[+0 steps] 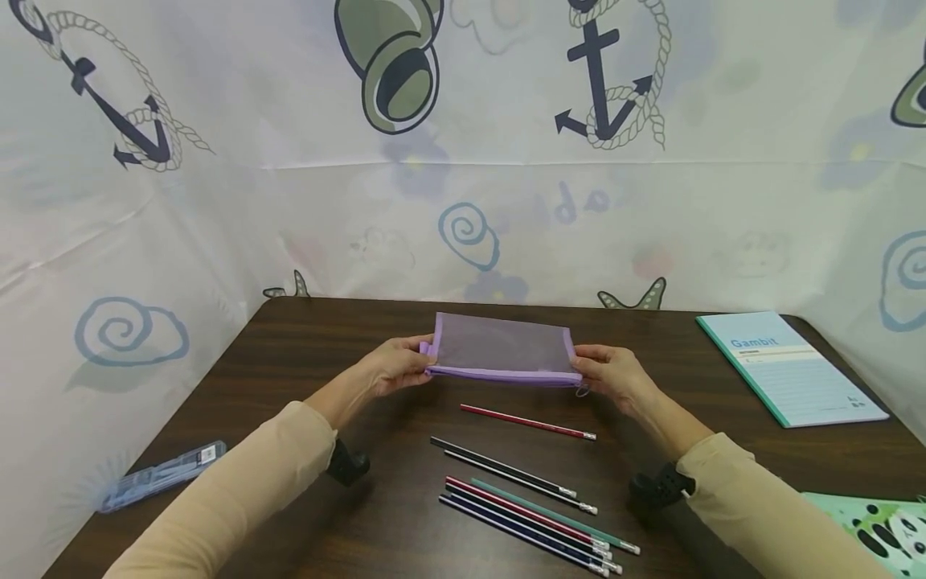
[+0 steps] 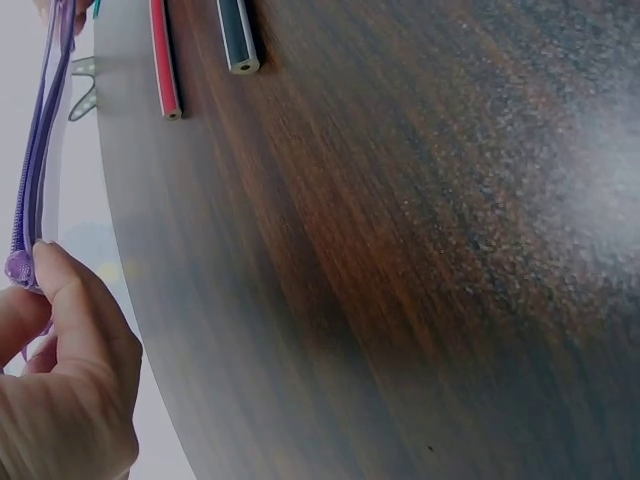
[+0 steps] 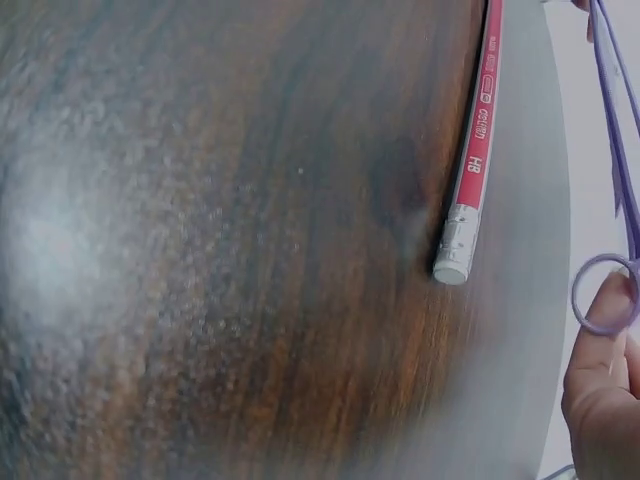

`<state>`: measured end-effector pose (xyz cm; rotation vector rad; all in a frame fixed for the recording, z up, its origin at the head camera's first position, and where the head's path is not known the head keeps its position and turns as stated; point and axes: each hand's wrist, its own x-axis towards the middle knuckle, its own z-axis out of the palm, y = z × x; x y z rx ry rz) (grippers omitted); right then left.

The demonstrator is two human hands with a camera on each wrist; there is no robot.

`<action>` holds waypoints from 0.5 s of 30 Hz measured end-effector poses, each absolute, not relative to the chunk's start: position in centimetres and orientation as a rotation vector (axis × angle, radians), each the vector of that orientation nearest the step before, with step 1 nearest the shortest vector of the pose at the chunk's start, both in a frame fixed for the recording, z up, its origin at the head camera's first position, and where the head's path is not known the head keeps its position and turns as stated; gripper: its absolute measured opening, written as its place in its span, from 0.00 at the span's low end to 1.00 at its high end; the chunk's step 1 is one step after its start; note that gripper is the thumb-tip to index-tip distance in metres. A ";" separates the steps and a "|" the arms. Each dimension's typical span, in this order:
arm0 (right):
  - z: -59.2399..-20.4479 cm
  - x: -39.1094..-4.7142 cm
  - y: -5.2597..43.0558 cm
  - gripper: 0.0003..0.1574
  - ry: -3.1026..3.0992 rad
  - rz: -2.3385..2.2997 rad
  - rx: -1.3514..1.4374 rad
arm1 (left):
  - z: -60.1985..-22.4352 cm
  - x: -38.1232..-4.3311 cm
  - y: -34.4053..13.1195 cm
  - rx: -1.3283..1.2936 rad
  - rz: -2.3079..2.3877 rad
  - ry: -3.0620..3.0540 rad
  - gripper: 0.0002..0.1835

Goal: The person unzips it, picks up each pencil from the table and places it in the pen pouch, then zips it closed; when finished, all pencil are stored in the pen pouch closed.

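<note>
Clock: centred on pouch [image 1: 502,346], 12 away from person.
Pencils [image 1: 526,515]: loose on table [image 1: 391,519], 6 o'clock.
Panda item [image 1: 900,527]: 4 o'clock, partly behind right sleeve [image 1: 767,498].
Case [image 1: 162,476]: 8 o'clock.
Red pencil [image 1: 528,422]: alone, 6 o'clock, nearest pouch.
Left hand [image 1: 398,363]: 9 o'clock; fingers and thumb pinch pouch end, closed to fabric thickness; forearm enters from 7.
Right hand [image 1: 615,374]: 3 o'clock; pinches opposite end beside ring [image 3: 577,290]; forearm enters from 5.
Pouch position: between hands, zip edge [image 1: 506,375] nearest, apparently off table; zip open or closed, cannot tell.
Step (judged): spreading pouch by both ends.
Next move (judged): calls for even tension, lest mesh sag.
Notebook [image 1: 792,370]: 3 o'clock.
</note>
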<state>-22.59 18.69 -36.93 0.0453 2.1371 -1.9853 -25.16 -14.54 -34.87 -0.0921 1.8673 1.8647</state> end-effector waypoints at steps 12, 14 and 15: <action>-36.9 -22.7 18.1 0.31 1.982 -2.138 0.228 | -36.3 -24.4 -12.3 -0.254 2.311 1.593 0.31; -36.8 -22.7 18.0 0.31 1.916 -2.195 0.277 | -36.4 -23.8 -11.3 -0.283 2.407 1.488 0.33; -36.7 -22.6 18.0 0.30 1.890 -2.217 0.298 | -36.4 -23.4 -10.7 -0.290 2.444 1.448 0.33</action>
